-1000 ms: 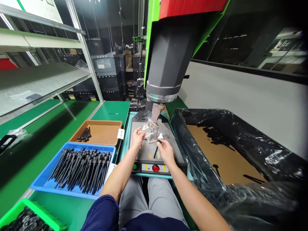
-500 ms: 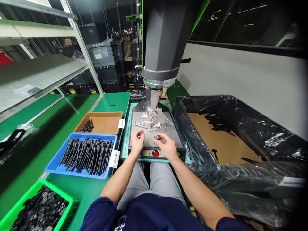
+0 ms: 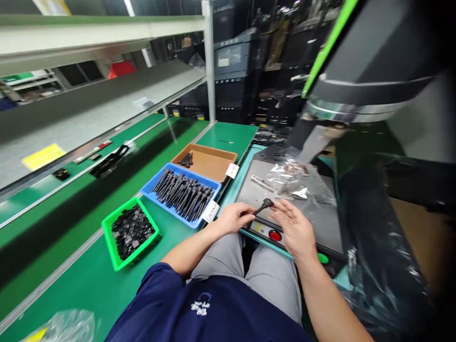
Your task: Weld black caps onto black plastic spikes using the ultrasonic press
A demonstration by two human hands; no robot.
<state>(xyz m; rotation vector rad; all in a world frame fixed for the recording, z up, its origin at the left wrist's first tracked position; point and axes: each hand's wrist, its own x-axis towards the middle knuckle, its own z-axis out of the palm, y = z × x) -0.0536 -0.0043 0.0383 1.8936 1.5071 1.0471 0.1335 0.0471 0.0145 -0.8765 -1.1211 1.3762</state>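
A black rod-shaped part with a thicker head (image 3: 264, 205) is held at its thin end between the thumb and fingers of my left hand (image 3: 235, 218). Its head points up and to the right, over the front of the grey machine plate (image 3: 320, 223). My right hand (image 3: 295, 229) is beside that head, fingers stretched out and apart. Whether a fingertip touches the head I cannot tell. To the left, a blue tray (image 3: 194, 222) holds many similar black rods. Closer to me, a green bin (image 3: 107, 232) is heaped with small black round parts.
A brown tray (image 3: 213, 161) with a few black rods sits behind the blue one. Clear plastic film (image 3: 285, 173) and a small metal piece lie on the plate. A red button (image 3: 275, 235) is on its front. The machine head (image 3: 356, 95) overhangs; a plastic-lined box (image 3: 388, 247) stands right.
The view has swung left. My left hand, empty before, now holds the black rod by its thin end. My right hand, earlier pinching a small part with a round face, has spread its fingers.
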